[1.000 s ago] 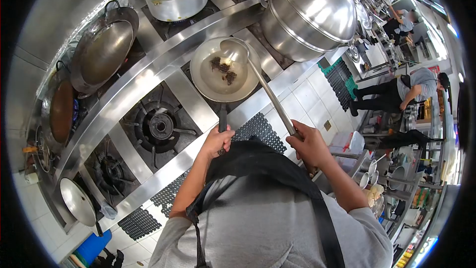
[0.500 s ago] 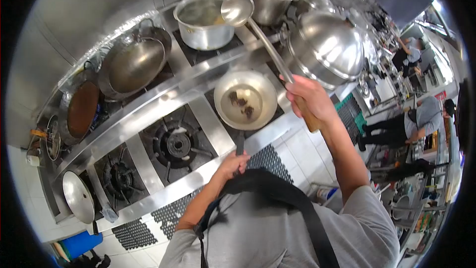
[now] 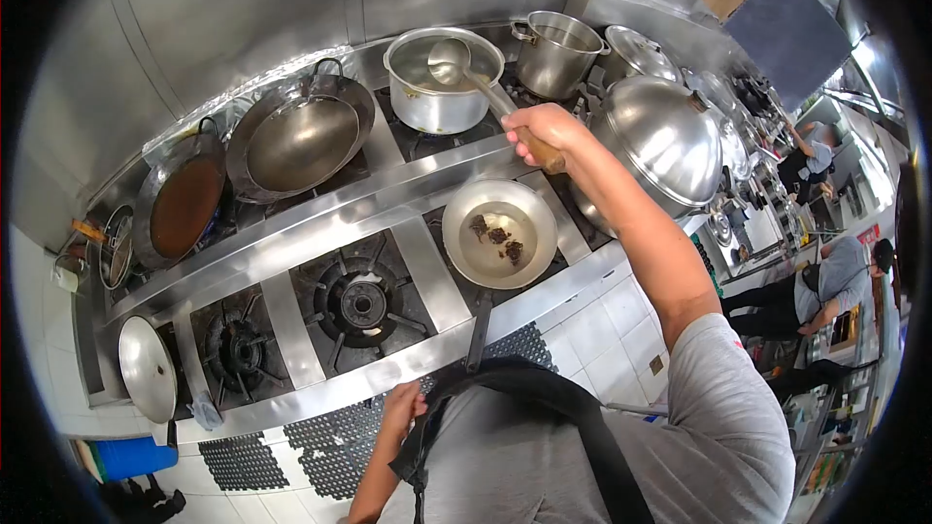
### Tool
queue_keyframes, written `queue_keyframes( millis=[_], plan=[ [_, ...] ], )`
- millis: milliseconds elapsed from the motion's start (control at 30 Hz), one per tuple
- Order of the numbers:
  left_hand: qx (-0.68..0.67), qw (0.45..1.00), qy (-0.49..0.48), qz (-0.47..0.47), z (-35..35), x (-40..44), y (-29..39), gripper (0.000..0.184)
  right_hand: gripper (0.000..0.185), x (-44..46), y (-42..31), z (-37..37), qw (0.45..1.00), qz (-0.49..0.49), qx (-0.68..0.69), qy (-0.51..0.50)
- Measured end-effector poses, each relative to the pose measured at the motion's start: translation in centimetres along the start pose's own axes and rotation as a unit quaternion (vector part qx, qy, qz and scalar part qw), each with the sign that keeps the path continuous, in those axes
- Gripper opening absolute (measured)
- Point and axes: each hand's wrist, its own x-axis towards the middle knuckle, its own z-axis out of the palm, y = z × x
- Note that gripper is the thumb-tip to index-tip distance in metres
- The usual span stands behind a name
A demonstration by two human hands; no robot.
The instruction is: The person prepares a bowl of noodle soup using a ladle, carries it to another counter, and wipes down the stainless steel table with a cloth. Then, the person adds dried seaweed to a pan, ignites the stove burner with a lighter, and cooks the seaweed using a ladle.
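Observation:
My right hand (image 3: 546,133) is wrapped around the wooden handle of a long metal ladle (image 3: 449,62). The ladle's bowl is over the mouth of a large aluminium pot (image 3: 439,113) on the back row; whether it touches the contents I cannot tell. On a front burner, a frying pan (image 3: 464,267) holds clear liquid with several dark clumps in it. Its dark handle (image 3: 478,335) points toward me. Left of that handle and apart from it, my left hand (image 3: 401,408) hangs near the stove's front edge, fingers curled with nothing in them.
Two woks (image 3: 254,196) (image 3: 155,170) stand at the back left, one with brown liquid. A domed steel lid (image 3: 663,141) covers a pot at right. Bare burners (image 3: 363,303) sit left of the pan. Another person (image 3: 840,277) stands in the far right aisle.
My left hand has let go of the pan's handle and moved left. My right hand has carried the ladle back, bringing its bowl over the aluminium pot. The view has shifted.

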Motion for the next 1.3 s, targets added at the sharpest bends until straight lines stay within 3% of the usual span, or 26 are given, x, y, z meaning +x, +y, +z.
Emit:
queue_keyframes(
  millis=[133,267,333,400,467,500,533,567,633,700,767,833,900,933,1067,1100,1200,1300],
  plan=[
    [0.058,0.979,0.179,0.073,-6.9,-2.8,-8.0,0.024,0.018,-0.3,-0.9,-1.6,0.968,0.072,0.209,-0.120],
    [-0.063,0.942,0.298,-0.142,-15.4,-2.3,-23.5,0.021,0.028,-1.1,-1.6,-2.2,0.908,0.115,0.371,-0.155],
    [-0.219,0.901,0.249,-0.280,-16.9,-6.5,-21.7,0.020,0.028,-1.6,-1.5,-2.4,0.900,0.111,0.390,-0.161],
    [-0.277,0.867,0.265,-0.319,-16.6,-7.5,-21.0,0.018,0.030,-1.8,-0.9,-2.7,0.907,0.086,0.377,-0.165],
    [-0.241,0.865,0.354,-0.263,-14.3,-6.5,-21.9,0.017,0.030,-2.4,-0.4,-3.0,0.906,0.072,0.386,-0.160],
    [0.023,0.935,0.305,-0.181,-14.3,-6.1,-21.7,0.016,0.031,-2.9,-0.4,-3.1,0.900,0.070,0.402,-0.153],
    [0.284,0.927,0.230,-0.086,-14.7,-5.6,-21.9,0.016,0.031,-3.4,-0.4,-3.2,0.895,0.069,0.417,-0.146],
    [0.522,0.842,0.134,0.016,-15.1,-5.2,-22.3,0.015,0.032,-3.8,-0.2,-3.6,0.881,0.067,0.439,-0.164],
    [0.544,0.824,0.127,0.091,-15.3,-3.4,-21.6,0.016,0.035,-5.0,0.6,-4.8,0.851,0.063,0.480,-0.201],
    [0.590,0.797,0.045,0.121,-16.7,-0.2,-21.9,0.023,0.038,-7.1,1.8,-5.7,0.829,0.056,0.508,-0.226],
    [0.452,0.888,0.065,0.055,-16.8,0.7,-20.6,0.025,0.041,-10.4,2.5,-5.9,0.829,0.054,0.516,-0.210],
    [0.140,0.980,0.123,-0.073,-16.4,1.3,-18.9,0.026,0.044,-12.9,4.1,-6.7,0.824,0.050,0.523,-0.213],
    [-0.057,0.967,0.195,-0.152,-15.7,1.5,-17.0,0.028,0.048,-15.4,5.7,-7.4,0.833,0.047,0.516,-0.194],
    [-0.062,0.965,0.200,-0.158,-15.5,1.5,-16.5,0.029,0.050,-16.8,6.4,-7.5,0.846,0.044,0.502,-0.176],
    [-0.031,0.979,0.152,-0.130,-20.1,3.3,-20.8,0.031,0.042,-20.9,11.1,-8.0,0.871,0.076,0.465,-0.140],
    [0.322,0.941,0.104,0.005,-19.4,1.5,-19.4,0.030,0.041,-21.9,12.2,-7.6,0.881,0.087,0.451,-0.112],
    [0.606,0.784,0.088,0.102,-17.1,-0.7,-15.5,0.028,0.038,-22.8,16.6,-7.3,0.880,0.143,0.446,-0.082],
    [0.572,0.813,0.062,0.089,-16.0,-1.6,-13.7,0.023,0.035,-23.2,20.2,-6.6,0.899,0.183,0.398,-0.026]
  ],
)
